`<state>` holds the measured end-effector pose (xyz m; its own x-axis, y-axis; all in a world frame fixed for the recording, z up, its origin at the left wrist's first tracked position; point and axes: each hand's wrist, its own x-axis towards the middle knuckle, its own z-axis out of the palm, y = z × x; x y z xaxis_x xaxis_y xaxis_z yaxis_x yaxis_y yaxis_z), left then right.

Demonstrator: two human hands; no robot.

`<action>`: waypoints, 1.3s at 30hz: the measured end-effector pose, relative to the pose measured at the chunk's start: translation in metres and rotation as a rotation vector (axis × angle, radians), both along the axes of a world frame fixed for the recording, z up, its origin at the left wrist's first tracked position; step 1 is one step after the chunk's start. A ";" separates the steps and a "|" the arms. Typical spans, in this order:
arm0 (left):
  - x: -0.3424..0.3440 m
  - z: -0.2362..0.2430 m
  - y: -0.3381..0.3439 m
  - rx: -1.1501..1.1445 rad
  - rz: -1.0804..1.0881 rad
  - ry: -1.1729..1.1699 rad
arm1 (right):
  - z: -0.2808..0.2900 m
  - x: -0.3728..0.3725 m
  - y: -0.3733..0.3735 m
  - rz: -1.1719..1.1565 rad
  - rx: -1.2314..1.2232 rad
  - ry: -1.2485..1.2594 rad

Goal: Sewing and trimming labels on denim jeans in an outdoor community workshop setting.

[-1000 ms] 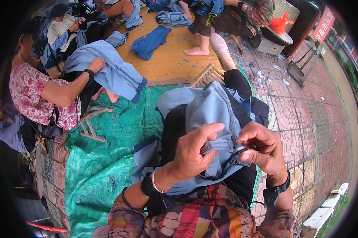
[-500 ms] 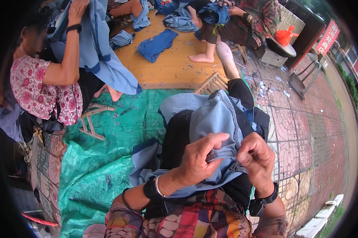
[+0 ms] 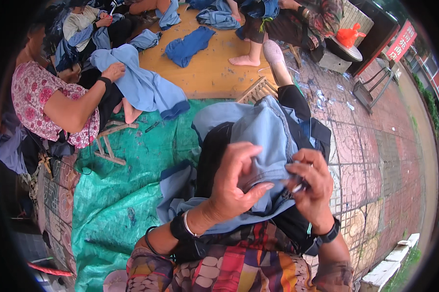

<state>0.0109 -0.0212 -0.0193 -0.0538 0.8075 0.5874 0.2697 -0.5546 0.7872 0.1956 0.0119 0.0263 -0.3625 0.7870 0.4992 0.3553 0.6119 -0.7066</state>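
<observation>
A light blue denim garment [image 3: 258,131] with a dark seam lies across my lap. My left hand [image 3: 231,180] holds it at the hem, the thumb lying along the edge and the index finger raised over the cloth. On the other side of the hem my right hand [image 3: 313,187] has its fingers curled round a small dark tool [image 3: 301,186] with a shiny end. Motion blurs it, so its kind does not show. More pale denim [image 3: 178,187] with a dark blue edge hangs beside my left thigh.
A co-worker [image 3: 54,104] on the left handles another denim garment [image 3: 137,78]. Green sheeting [image 3: 127,209] covers the ground, with a wooden stool [image 3: 110,146] on it. Ahead stands a low wooden platform [image 3: 205,80] with denim pieces; other people sit around it. Paving [image 3: 355,160] lies right.
My right hand has turned, and a small dark tool now shows in it. My left thumb and index finger have spread apart. The left co-worker's raised garment has come down to the lap.
</observation>
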 end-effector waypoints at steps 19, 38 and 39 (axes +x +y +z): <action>-0.038 -0.007 -0.069 -0.496 -0.019 0.505 | 0.026 0.009 0.092 -0.155 -0.063 0.299; -0.099 0.011 -0.093 -0.160 0.365 0.516 | 0.024 0.140 0.112 -0.393 -0.367 0.123; -0.096 -0.003 -0.097 -0.248 0.227 0.505 | -0.003 0.151 0.109 -0.373 -0.447 0.176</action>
<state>-0.0851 -0.1185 -0.0218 -0.0042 0.9248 0.3805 0.7335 -0.2557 0.6298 0.3464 0.1210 0.0228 0.0359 0.9923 0.1189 0.3433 0.0995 -0.9339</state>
